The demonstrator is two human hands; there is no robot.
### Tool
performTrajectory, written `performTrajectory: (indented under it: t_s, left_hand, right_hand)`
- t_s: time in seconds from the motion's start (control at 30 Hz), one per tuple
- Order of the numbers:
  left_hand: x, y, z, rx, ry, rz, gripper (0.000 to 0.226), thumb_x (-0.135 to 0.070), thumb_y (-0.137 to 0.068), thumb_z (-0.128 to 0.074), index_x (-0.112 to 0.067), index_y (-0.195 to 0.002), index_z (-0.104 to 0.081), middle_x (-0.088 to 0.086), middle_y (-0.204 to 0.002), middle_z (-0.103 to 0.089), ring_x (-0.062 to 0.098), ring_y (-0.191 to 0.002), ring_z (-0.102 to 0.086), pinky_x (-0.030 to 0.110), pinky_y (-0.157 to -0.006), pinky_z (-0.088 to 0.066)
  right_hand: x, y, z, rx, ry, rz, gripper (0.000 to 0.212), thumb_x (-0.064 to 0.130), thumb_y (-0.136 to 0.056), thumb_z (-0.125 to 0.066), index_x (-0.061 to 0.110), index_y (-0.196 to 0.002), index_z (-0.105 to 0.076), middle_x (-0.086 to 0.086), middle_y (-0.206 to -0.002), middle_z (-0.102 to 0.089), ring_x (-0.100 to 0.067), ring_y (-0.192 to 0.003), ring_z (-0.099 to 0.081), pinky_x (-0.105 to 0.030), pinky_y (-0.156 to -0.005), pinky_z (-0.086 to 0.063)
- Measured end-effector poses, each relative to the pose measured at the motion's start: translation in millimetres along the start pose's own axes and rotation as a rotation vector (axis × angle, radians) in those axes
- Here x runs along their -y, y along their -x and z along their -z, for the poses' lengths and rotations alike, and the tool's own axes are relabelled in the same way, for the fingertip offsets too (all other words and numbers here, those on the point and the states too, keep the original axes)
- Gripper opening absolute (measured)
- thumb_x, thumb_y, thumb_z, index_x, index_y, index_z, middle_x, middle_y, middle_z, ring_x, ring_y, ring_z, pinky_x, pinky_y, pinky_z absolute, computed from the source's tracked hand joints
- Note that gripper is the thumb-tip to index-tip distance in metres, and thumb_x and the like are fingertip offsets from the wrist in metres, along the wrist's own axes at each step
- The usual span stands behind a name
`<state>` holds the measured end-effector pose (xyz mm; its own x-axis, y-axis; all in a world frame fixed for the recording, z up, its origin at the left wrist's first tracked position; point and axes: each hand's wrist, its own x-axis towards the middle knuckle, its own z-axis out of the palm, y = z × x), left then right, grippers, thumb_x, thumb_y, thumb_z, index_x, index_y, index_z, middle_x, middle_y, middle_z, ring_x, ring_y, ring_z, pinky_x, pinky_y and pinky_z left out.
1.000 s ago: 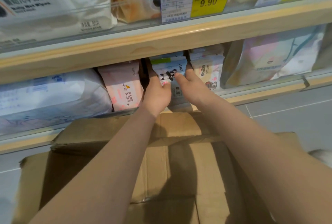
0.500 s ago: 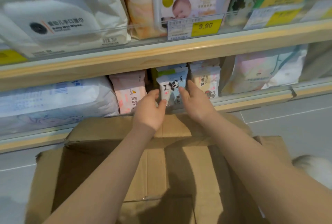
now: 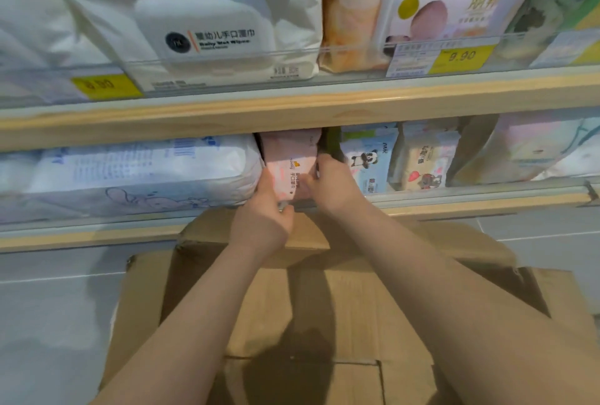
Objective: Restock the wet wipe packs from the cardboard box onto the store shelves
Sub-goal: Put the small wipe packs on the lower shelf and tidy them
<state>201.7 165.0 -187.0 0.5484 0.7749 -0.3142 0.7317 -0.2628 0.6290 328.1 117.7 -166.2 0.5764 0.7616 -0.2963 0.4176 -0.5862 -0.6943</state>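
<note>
The lower shelf [image 3: 454, 201] carries a row of wet wipe packs behind a clear front rail. An open cardboard box [image 3: 341, 307] stands on the floor just in front of it, flaps spread. A large white pack [image 3: 139, 171] lies at the left of the row. The pink wet wipe pack [image 3: 289, 161] stands upright between that white pack and the blue panda pack [image 3: 368, 161]. The left hand [image 3: 263, 219] grips the pink pack's lower left edge, fingers curled round it. The right hand [image 3: 331, 187] holds its right side, fingers curled against it.
</note>
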Motion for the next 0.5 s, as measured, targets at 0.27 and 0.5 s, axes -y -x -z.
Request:
performTrajectory:
  t_s: [0.27,0.5]
  left_hand:
    - [-0.1,-12.0,-10.3,0.044,0.091,0.055,0.060,-0.025,-0.082,-0.058,-0.018,-0.133,-0.027,0.008,-0.136,-0.050,0.031,-0.123,-0.049,0.045,-0.103,-0.039]
    - [-3.2,-18.8,-8.2,0.110,0.038,0.141,0.053,-0.021,-0.079,-0.055,-0.012,-0.126,-0.032,0.012,-0.124,-0.056,0.035,-0.114,-0.053,0.047,-0.099,-0.042]
  right_hand:
    - [-11.3,6.7,-4.4,-0.246,-0.122,0.061,0.017,0.010,-0.093,-0.054,0.003,-0.108,-0.052,-0.004,-0.085,-0.053,-0.021,-0.077,-0.048,-0.022,-0.057,-0.025]
    - [-11.7,4.8,-9.4,-0.115,-0.116,0.013,0.030,0.006,-0.091,-0.054,0.008,-0.120,-0.048,-0.014,-0.112,-0.064,-0.031,-0.105,-0.058,-0.032,-0.081,-0.044]
